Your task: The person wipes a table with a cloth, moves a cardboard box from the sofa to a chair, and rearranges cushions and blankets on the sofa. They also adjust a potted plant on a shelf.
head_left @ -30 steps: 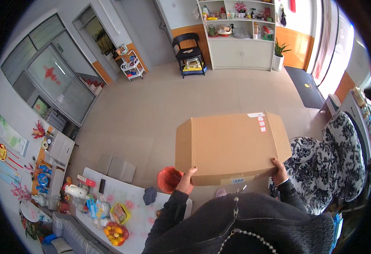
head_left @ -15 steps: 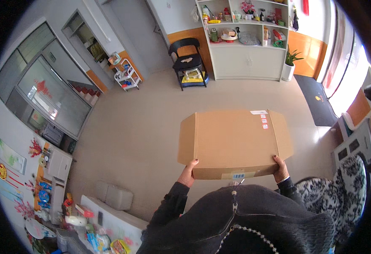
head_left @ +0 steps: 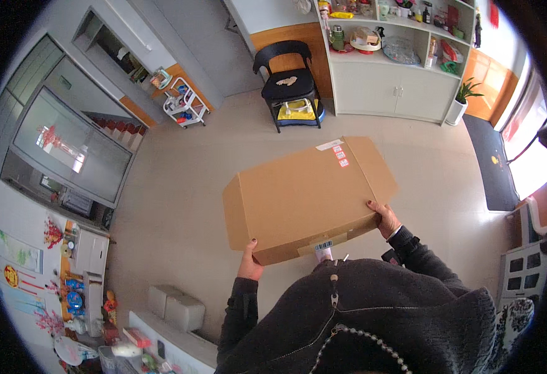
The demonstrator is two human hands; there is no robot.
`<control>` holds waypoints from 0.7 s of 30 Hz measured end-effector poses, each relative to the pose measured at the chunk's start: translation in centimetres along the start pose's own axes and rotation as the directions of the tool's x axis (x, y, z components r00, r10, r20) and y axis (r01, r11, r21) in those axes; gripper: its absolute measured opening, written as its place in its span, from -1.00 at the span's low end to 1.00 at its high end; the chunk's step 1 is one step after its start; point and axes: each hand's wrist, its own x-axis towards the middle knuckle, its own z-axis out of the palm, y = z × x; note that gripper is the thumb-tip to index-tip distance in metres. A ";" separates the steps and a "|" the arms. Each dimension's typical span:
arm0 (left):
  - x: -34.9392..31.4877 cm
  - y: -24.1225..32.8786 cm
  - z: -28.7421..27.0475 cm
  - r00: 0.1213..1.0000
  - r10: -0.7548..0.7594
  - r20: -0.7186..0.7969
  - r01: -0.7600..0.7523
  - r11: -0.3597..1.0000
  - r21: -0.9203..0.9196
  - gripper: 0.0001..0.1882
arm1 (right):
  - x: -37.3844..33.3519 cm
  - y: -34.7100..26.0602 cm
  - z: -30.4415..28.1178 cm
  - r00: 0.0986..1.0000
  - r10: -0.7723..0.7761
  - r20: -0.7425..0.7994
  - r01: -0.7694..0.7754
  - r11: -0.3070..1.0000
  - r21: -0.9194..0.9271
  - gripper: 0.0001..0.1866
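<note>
"Two hands, one box [head_left: 304, 199], and that's pretty much the whole show. What step would you call this?"

"The holding-it-up step, I'd say. The box is in the air in front of the body, over the floor [head_left: 180, 168], not resting on anything I can see. It's a bit skewed too: right end farther out than the left."

"How's the grip?"

"Left hand [head_left: 250, 265] is clamped on the near left corner, thumb up on the top face. Right hand [head_left: 385, 219] has the near right corner, same deal. The other fingers are mostly hidden, so can't tell how far under they go."

"Is it open?"

"Top looks shut to me. There's a label [head_left: 324, 245] on the near side, facing the jacket [head_left: 373, 293]."

"So what does the next move call for?"

"Both hands working as a pair, imo. All the support I can see is along the near edge, so the far edge might want to dip. Keep it level, don't let go on one side, and watch your feet, cos the box hides a chunk of floor."

"Anything to bump into?"

"Not right beside it. Table [head_left: 177, 346] is off to the left, with grey stools [head_left: 187, 311] by its far edge. Chair [head_left: 279, 92] and cabinet [head_left: 385, 93] are at the floor's far edge, well apart from the box."
</note>
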 end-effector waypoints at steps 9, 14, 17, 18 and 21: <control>23.2 8.1 5.8 0.971 -0.219 0.095 0.214 0.975 0.061 -0.43 | 16.7 -4.3 0.5 0.979 0.063 -0.195 -0.049 0.996 0.076 -0.41; 36.4 10.8 9.4 0.948 -0.273 0.161 0.259 0.960 0.103 -0.47 | 28.0 -6.4 -0.5 0.971 0.048 -0.233 -0.029 0.996 0.086 -0.41; 43.8 12.4 11.5 0.973 -0.194 0.122 0.176 0.974 0.146 -0.47 | 36.3 -7.5 -0.2 0.949 -0.063 -0.308 0.091 0.993 0.077 -0.43; 46.4 13.2 12.1 0.983 -0.142 0.115 0.122 0.979 0.166 -0.46 | 39.5 -8.4 -0.3 0.959 -0.055 -0.276 0.083 0.992 0.093 -0.43; 53.3 15.9 12.5 0.970 -0.242 -0.009 0.240 0.958 0.157 -0.46 | 46.9 -9.5 0.2 0.964 0.073 -0.257 -0.033 0.987 0.156 -0.42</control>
